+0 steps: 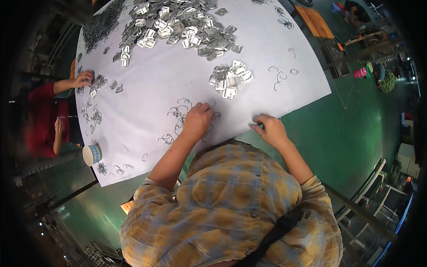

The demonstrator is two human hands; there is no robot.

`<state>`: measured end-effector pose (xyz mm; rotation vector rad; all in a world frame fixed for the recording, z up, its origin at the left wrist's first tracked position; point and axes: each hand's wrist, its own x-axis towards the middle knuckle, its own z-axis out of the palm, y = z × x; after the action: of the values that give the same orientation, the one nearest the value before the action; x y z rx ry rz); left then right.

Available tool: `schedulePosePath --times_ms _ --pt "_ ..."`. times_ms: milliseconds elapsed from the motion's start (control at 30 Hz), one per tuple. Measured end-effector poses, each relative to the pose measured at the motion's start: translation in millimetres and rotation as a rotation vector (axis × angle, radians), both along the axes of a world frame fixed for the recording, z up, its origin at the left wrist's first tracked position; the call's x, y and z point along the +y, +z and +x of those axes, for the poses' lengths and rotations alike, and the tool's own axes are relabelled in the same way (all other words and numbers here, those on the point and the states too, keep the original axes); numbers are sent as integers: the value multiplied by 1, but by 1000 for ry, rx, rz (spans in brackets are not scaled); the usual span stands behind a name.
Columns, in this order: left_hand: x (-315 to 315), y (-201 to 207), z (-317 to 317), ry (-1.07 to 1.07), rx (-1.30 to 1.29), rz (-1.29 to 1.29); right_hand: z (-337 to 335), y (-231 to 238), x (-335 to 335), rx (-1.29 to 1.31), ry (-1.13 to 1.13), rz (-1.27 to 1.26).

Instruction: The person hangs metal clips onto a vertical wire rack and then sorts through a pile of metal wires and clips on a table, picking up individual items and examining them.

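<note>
My left hand (199, 119) is closed, its fingertips down among thin dark bent-wire clips (180, 113) scattered on the white-covered table; what it grips is hidden. At the table's near edge my right hand (272, 130) has curled fingers, thumb and forefinger a little apart, with nothing visible between them. Just beyond both hands lies a small heap of flat silvery metal buckles (231, 79). A few loose wire clips (278, 76) are spread to the right of that heap.
A large mound of metal buckles (178, 26) covers the far side, beside a dense pile of dark wire clips (103, 24). A paper cup (92, 155) stands at the left edge. A co-worker's hand (83, 79) touches buckles at the left. Right of the table is green floor (356, 129).
</note>
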<state>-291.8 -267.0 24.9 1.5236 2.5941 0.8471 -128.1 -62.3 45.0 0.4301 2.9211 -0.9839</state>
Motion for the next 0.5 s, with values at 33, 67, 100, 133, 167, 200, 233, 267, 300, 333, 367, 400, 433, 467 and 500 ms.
schedulePosePath --times_ms 33,67,100,133,167,200,233,267,300,333,367,400,433,467,500 --pt "2 -6 0 -35 60 -122 -2 0 1 -4 -50 -17" --pt "6 -7 1 -68 121 -240 -5 1 3 -7 -100 -31" --pt "9 -5 2 -85 154 -294 -8 0 5 -7 -105 -26" --pt "13 -5 2 -88 154 -289 -12 -2 7 44 -161 -26" --pt "17 -4 2 -110 203 -343 -16 -3 8 96 -217 -28" --pt "19 -3 1 -130 251 -397 -22 -5 9 97 -218 -25" --pt "20 -1 -1 -128 251 -394 -29 -7 8 150 -220 -23" --pt "22 2 -4 -131 189 -410 -37 -8 7 203 -226 -23" --pt "23 7 -8 -128 133 -422 -45 -8 4 211 -225 -19" --pt "22 14 -12 -124 140 -418 -55 -7 0 250 -217 -13" --pt "21 21 -18 -48 -52 -411 -65 -8 -4 282 -212 -11" --pt "20 26 -23 25 -244 -402 -75 -9 -5 282 -216 -10" --pt "17 28 -27 21 -242 -402 -86 -11 -6 415 -170 103" --pt "12 30 -30 47 -406 -280 -96 -12 -7 547 -121 217" --pt "10 33 -31 72 -568 -157 -103 -10 -10 485 -126 234"
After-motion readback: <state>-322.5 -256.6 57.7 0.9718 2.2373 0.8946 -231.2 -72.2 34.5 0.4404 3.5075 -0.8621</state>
